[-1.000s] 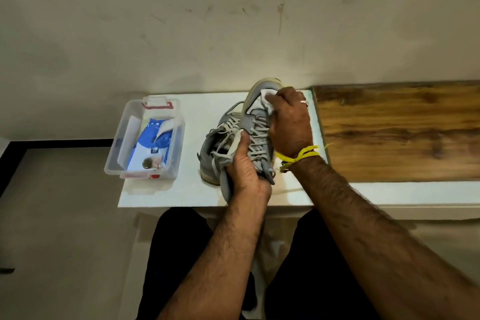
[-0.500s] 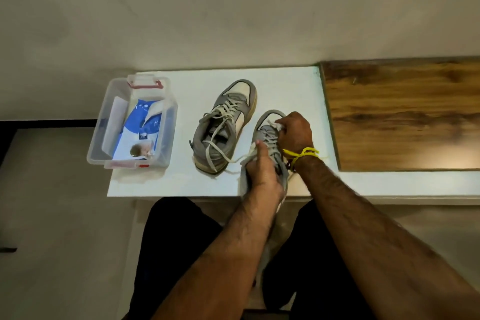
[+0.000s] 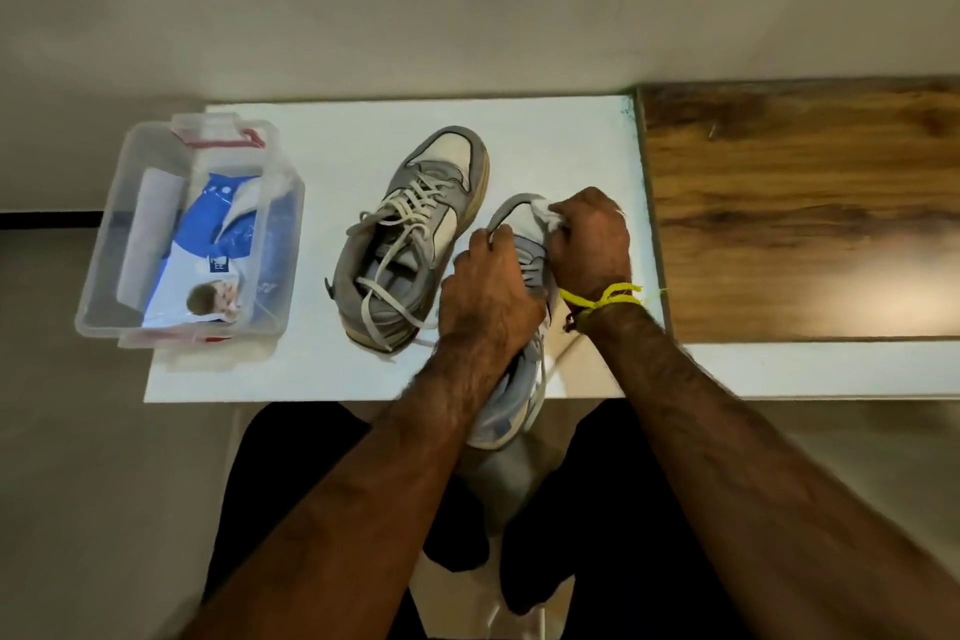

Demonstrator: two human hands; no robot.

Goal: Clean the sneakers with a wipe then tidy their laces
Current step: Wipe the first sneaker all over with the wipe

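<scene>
While the left hand curls its fingers round the grey suede sneaker, right hand fingers pinch a crumpled white wipe on its toe.

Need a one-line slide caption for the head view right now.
Left hand steadies a grey sneaker while right hand rubs its toe with a white wipe.

held sneaker: laces and tongue mostly covered by the left hand; the heel hangs past the desk edge, its sole unseen.
wipe: only a white corner shows beyond the right hand's grip; the rest is inside the curled fingers.
wipes pack: print too small to read through the clear box.
wooden board: cut off by the right edge.
forearms: run out at the bottom edge.
</scene>
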